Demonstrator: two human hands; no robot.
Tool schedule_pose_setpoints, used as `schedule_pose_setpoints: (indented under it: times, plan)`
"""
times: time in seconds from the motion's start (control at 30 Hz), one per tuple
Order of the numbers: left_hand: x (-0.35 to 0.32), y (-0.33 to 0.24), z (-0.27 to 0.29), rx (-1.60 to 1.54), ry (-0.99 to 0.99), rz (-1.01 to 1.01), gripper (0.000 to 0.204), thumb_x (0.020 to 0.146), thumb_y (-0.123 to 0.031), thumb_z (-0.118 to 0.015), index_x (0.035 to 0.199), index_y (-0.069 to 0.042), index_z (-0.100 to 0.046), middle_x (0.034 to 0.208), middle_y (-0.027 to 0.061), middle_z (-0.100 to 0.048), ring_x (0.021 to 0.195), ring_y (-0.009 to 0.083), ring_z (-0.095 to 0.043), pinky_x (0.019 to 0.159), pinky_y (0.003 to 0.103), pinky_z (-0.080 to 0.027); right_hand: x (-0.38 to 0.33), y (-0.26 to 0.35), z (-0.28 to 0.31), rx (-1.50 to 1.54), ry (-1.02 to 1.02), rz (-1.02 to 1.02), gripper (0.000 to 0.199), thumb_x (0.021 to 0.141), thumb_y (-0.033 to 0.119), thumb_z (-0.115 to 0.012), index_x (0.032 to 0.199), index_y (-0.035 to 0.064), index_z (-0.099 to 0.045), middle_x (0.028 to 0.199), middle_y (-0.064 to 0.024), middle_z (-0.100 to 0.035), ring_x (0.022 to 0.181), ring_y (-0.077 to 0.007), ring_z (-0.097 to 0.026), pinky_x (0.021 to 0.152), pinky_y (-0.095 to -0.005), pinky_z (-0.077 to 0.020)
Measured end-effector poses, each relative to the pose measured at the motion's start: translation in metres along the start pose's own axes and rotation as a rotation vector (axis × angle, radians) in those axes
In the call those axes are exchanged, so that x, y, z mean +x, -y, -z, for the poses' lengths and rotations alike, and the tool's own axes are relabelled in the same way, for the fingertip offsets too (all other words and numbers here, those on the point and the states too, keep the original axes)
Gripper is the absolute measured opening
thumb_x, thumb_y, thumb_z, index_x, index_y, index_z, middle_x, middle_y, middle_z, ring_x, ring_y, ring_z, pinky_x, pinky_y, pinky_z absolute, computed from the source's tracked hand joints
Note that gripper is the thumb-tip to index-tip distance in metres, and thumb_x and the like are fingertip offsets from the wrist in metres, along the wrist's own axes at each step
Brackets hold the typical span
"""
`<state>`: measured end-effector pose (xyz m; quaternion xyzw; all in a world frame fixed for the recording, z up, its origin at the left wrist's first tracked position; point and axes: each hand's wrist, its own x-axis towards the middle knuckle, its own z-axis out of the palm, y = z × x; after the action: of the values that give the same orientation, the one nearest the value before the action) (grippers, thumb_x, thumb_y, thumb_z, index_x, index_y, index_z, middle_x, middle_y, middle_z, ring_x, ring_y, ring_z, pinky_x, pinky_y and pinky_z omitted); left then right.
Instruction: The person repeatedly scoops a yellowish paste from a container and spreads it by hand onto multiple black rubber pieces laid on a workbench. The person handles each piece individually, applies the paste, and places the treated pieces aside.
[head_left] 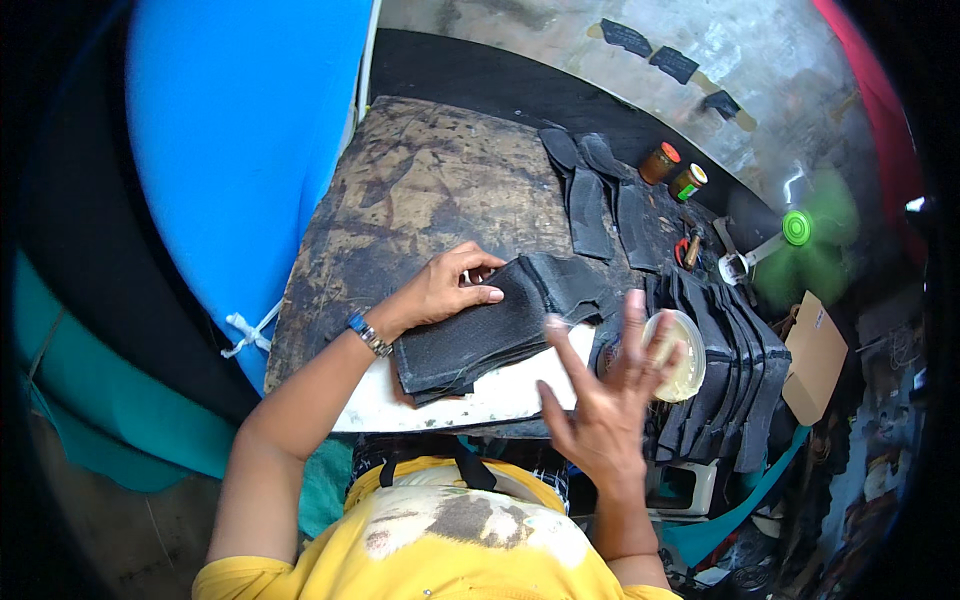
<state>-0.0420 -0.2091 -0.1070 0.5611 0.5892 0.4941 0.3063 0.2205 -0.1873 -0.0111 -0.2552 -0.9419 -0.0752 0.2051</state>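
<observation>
Pressing down on a stack of black mesh-like fabric pieces (490, 325), the left hand (450, 288) lies flat over its far-left corner, fingers curled slightly and the thumb along the top edge; it pins the stack rather than pinching it. That stack sits on a white board (470, 400) at the near edge of the stained, dark worn worktable (420, 190), right in front of the person. The right hand (605, 400) hovers just right of the stack with its fingers spread wide and nothing gripped, its fingertips over a round, pale translucent container of yellowish paste (680, 355). Judging from this, the step in hand looks like spreading paste on the top piece, and it will go best if the left hand holds the stack firm so the layers do not slide apart, while the right takes only a thin load on the fingertips and wipes it evenly along the edge. To the right lies a fanned row of similar black cut pieces (725, 380), touching one another, so a careless sweep could smear them. Farther off, a few long black strips (590, 200) lie on the table, with two small amber jars (672, 172) beyond them and a green fan (798, 228) at the far right.
</observation>
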Motion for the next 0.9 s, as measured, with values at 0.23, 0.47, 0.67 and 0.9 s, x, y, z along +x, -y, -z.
schedule_pose_setpoints:
  times: [0.23, 0.47, 0.67, 0.9]
  plan:
    - [0.0, 0.009, 0.0, -0.081, 0.022, -0.03, 0.046, 0.086, -0.025, -0.074, 0.125, -0.005, -0.062, 0.096, 0.0033, -0.054, 0.092, 0.0138, -0.053, 0.083, 0.029, -0.045, 0.001, -0.005, -0.085, -0.129, 0.099, -0.142, 0.065, 0.093, 0.056, -0.049, 0.15, 0.0263, -0.038, 0.161, -0.0255, -0.005, 0.148, -0.0447, 0.007, 0.112, -0.0651, 0.0095]
    - [0.001, 0.014, -0.003, -0.088, 0.033, -0.106, 0.048, 0.087, -0.027, -0.072, 0.13, -0.008, -0.062, 0.1, 0.0053, -0.057, 0.096, 0.0168, -0.055, 0.087, 0.032, -0.045, -0.023, -0.002, -0.079, 0.075, -0.192, 0.116, 0.047, 0.092, 0.037, -0.056, 0.138, 0.0261, -0.056, 0.159, -0.0234, -0.013, 0.148, -0.0466, 0.003, 0.113, -0.0666, 0.0031]
    - [0.001, 0.015, 0.003, -0.138, 0.051, -0.106, 0.047, 0.087, -0.024, -0.071, 0.131, -0.009, -0.062, 0.104, 0.0057, -0.059, 0.101, 0.0173, -0.057, 0.091, 0.033, -0.045, 0.012, -0.029, -0.08, -0.192, 0.098, 0.008, 0.074, 0.086, 0.064, -0.058, 0.15, 0.0364, -0.036, 0.163, -0.0196, 0.002, 0.148, -0.0436, 0.012, 0.11, -0.0691, 0.0092]
    - [0.001, 0.016, 0.007, -0.323, 0.09, -0.041, 0.043, 0.086, -0.02, -0.072, 0.127, -0.007, -0.065, 0.117, 0.0093, -0.068, 0.11, 0.0179, -0.062, 0.098, 0.034, -0.047, 0.006, -0.009, -0.09, -0.33, 0.139, 0.201, 0.066, 0.091, 0.068, -0.044, 0.15, 0.0403, -0.035, 0.164, -0.0131, -0.001, 0.148, -0.0404, 0.013, 0.107, -0.0683, 0.018]
